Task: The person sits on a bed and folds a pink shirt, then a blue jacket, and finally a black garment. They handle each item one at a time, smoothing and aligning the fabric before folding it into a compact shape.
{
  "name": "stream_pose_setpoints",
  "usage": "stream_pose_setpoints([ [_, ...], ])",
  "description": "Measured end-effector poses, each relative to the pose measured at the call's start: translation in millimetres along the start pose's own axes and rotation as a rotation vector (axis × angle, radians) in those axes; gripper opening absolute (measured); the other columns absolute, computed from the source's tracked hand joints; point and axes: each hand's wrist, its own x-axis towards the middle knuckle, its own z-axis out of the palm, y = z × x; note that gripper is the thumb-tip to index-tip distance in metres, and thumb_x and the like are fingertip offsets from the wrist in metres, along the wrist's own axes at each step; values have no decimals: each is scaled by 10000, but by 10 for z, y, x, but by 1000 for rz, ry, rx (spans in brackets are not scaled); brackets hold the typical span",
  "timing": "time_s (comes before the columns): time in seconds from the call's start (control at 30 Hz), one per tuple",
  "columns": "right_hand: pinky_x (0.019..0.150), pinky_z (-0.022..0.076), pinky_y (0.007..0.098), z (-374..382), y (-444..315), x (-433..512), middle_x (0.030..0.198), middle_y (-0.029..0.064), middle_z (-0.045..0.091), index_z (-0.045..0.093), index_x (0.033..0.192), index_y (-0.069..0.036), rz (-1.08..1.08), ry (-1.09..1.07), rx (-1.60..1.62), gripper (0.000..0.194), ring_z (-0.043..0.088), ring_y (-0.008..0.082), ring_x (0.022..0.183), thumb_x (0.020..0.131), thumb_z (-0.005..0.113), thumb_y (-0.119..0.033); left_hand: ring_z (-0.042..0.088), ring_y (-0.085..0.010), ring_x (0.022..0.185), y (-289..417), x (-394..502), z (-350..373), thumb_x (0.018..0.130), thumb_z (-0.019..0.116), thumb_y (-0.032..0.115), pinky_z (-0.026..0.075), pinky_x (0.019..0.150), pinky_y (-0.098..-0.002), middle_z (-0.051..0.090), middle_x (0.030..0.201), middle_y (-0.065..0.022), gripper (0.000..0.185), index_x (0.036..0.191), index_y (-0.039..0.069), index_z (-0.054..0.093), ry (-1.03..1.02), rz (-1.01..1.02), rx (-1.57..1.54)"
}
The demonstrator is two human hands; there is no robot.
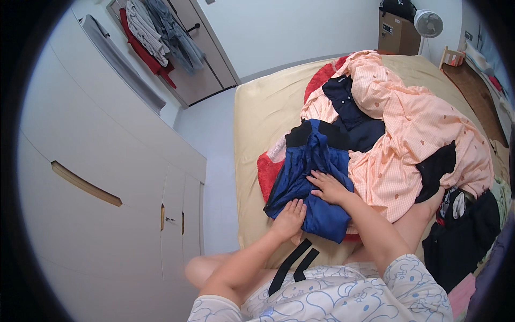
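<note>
A blue and black jacket (318,161) lies bunched, partly folded, on the bed before me. My left hand (290,217) rests flat on its lower left part, fingers slightly spread. My right hand (328,188) presses on the middle of the blue cloth, fingers apart. Neither hand grips anything. Beyond the jacket lies a dark navy garment (348,100) with light buttons, on a peach checked blanket (414,120). Red fluffy fabric (267,173) shows from under the jacket. Two black straps (290,265) lie near my lap.
A black cloth piece (436,171) lies on the blanket at the right, with dark clothes (462,241) piled beside my leg. The bed's left edge (237,161) faces a cabinet (100,161). A fan (428,24) stands at the back right.
</note>
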Motion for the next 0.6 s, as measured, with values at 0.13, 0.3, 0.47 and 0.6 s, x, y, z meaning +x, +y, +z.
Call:
stream_pose_setpoints([
  [0.13,1128,233,477,-25,-122,-121,1524,176,283,368,1450,-132,-66,-176,101,601,267,322,1411,938,523,-407,635,-323,1008,26,-50,-476,744,640,133,506,857,-387,620,1164,-210,475,1188,-23,574,-182,11,-210],
  [0.3,1121,269,440,90,-367,-568,1524,168,291,335,1464,-109,-212,-400,496,648,294,308,1403,954,483,-480,645,-360,846,88,-157,-1191,726,604,17,513,754,-423,664,894,-204,262,981,16,661,-482,106,-455],
  [0.47,1096,336,433,170,-342,-851,1481,115,381,352,1454,-97,220,-581,1644,624,433,275,1316,969,453,-477,622,-385,867,-267,422,-1404,766,620,72,492,772,-435,661,908,-205,218,976,37,669,-611,215,-517],
  [0.6,1107,324,417,88,-168,-845,1471,90,396,377,1436,-85,356,-119,2101,679,390,262,1343,949,432,-554,635,-363,863,-822,1223,-1353,795,645,145,493,790,-421,673,906,-195,192,949,34,671,-537,131,-469],
])
